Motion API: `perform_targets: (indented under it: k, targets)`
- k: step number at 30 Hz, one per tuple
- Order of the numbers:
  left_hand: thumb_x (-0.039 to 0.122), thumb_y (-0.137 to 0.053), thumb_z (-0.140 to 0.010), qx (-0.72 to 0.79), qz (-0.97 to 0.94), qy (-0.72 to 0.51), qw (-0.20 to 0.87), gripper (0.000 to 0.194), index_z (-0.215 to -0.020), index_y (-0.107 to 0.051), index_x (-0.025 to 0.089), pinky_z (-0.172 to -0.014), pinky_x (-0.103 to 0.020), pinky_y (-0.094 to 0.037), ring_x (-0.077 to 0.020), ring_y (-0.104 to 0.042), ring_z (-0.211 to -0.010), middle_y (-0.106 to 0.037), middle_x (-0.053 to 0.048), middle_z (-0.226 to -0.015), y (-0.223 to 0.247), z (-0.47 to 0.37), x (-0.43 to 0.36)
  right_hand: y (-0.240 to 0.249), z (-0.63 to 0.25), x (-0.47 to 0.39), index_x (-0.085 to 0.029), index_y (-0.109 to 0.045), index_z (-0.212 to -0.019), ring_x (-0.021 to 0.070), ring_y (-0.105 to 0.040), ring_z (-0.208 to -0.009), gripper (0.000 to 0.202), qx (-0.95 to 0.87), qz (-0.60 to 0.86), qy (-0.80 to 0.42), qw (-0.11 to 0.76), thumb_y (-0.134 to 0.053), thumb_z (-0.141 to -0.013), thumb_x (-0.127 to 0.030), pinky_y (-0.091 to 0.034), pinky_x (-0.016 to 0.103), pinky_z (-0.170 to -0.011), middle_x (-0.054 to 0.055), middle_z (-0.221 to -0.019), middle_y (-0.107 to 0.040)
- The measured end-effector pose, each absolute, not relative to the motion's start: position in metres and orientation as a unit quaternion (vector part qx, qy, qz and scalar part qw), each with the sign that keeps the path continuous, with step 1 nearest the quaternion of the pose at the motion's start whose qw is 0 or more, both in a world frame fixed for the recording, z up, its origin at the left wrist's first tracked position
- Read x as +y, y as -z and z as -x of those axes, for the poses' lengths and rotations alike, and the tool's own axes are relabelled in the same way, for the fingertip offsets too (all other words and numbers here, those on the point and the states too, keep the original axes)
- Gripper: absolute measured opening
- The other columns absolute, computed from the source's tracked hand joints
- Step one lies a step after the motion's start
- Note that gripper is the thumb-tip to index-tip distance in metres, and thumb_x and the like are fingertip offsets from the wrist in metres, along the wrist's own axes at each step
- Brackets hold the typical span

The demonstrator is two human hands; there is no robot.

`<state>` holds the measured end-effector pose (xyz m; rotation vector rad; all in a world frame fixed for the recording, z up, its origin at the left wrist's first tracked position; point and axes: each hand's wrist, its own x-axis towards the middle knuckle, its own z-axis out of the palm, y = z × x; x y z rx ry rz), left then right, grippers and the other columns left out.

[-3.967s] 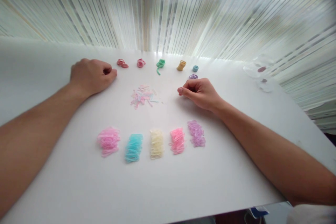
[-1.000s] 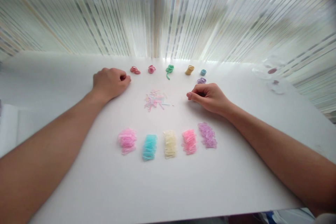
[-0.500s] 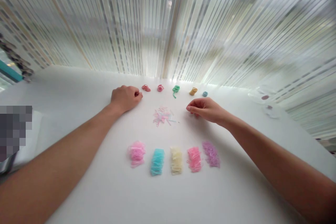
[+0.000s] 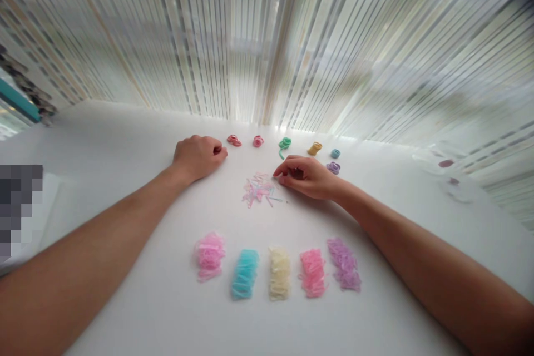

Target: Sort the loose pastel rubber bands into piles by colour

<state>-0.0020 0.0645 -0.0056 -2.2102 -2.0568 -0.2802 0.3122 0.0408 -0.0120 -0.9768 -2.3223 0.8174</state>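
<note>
My left hand (image 4: 198, 157) rests on the white table as a closed fist, with nothing visible in it. It lies beside a red coil (image 4: 234, 140). My right hand (image 4: 306, 177) is at the right edge of a loose pile of mixed pastel strips (image 4: 258, 190), its thumb and forefinger drawn together. Whatever is between those fingertips is too small to make out. Nearer to me lie sorted bundles of thin strips: light pink (image 4: 210, 256), turquoise (image 4: 245, 273), cream (image 4: 279, 273), coral pink (image 4: 312, 272) and purple (image 4: 344, 264).
Along the back are small coils: pink (image 4: 258, 141), green (image 4: 285, 143), yellow (image 4: 315, 148) and blue (image 4: 335, 153). A purple coil (image 4: 333, 167) sits behind my right wrist. Clear round objects (image 4: 456, 189) stand at the right, before a striped curtain (image 4: 258, 39).
My right hand has moved left to the pile of mixed strips, and the purple coil has come into sight behind it. My left hand stays in place. The view has shifted slightly.
</note>
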Motion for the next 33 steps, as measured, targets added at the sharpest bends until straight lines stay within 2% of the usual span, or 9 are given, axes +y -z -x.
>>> perform_targets:
  k: [4,11,19,27,33]
  targets:
    - [0.051,-0.045,-0.093,-0.683,0.723,0.083,0.057,0.041,-0.074,-0.069,0.024,-0.074,-0.04,-0.046,-0.0324,-0.071,-0.088,-0.079,-0.011,-0.088,0.004,0.001,0.063,0.01,-0.313,0.04,-0.018,-0.082,-0.11,0.013,-0.051,-0.07,0.025,-0.867,0.341,-0.288,0.221,-0.068,-0.093,-0.03,-0.041,0.031,-0.068,0.005,-0.092,-0.063]
    - [0.05,-0.045,-0.093,-0.683,0.723,0.079,0.07,0.04,-0.076,-0.07,0.024,-0.071,-0.039,-0.045,-0.032,-0.071,-0.086,-0.078,-0.01,-0.088,0.001,-0.001,0.061,0.008,-0.312,0.041,-0.018,-0.078,-0.094,0.0162,-0.052,-0.076,0.014,-0.871,0.333,-0.287,0.219,-0.07,-0.092,-0.029,-0.041,0.031,-0.07,0.005,-0.089,-0.061]
    - [0.05,-0.046,-0.093,-0.678,0.726,0.093,0.063,0.04,-0.073,-0.068,0.024,-0.073,-0.039,-0.046,-0.0314,-0.07,-0.086,-0.077,-0.01,-0.085,0.004,0.002,0.063,0.003,-0.321,0.044,-0.018,-0.076,-0.093,0.0196,-0.059,-0.085,0.021,-0.865,0.33,-0.329,0.185,-0.07,-0.095,-0.038,-0.047,0.035,-0.076,0.007,-0.095,-0.065]
    - [0.05,-0.048,-0.091,-0.679,0.725,0.104,0.048,0.038,-0.072,-0.067,0.024,-0.076,-0.04,-0.046,-0.0318,-0.069,-0.087,-0.076,-0.01,-0.084,0.003,0.0,0.062,-0.008,-0.326,0.04,-0.017,-0.075,-0.091,0.018,-0.061,-0.079,0.023,-0.846,0.373,-0.352,0.146,-0.073,-0.092,-0.041,-0.047,0.033,-0.069,0.007,-0.092,-0.068]
    - [0.049,-0.048,-0.091,-0.683,0.722,0.106,0.04,0.038,-0.073,-0.07,0.024,-0.08,-0.04,-0.048,-0.0315,-0.07,-0.09,-0.077,-0.009,-0.085,0.003,-0.001,0.061,-0.015,-0.336,0.042,-0.017,-0.079,-0.098,0.0188,-0.062,-0.08,0.026,-0.847,0.386,-0.348,0.113,-0.075,-0.089,-0.04,-0.048,0.033,-0.069,0.008,-0.093,-0.072]
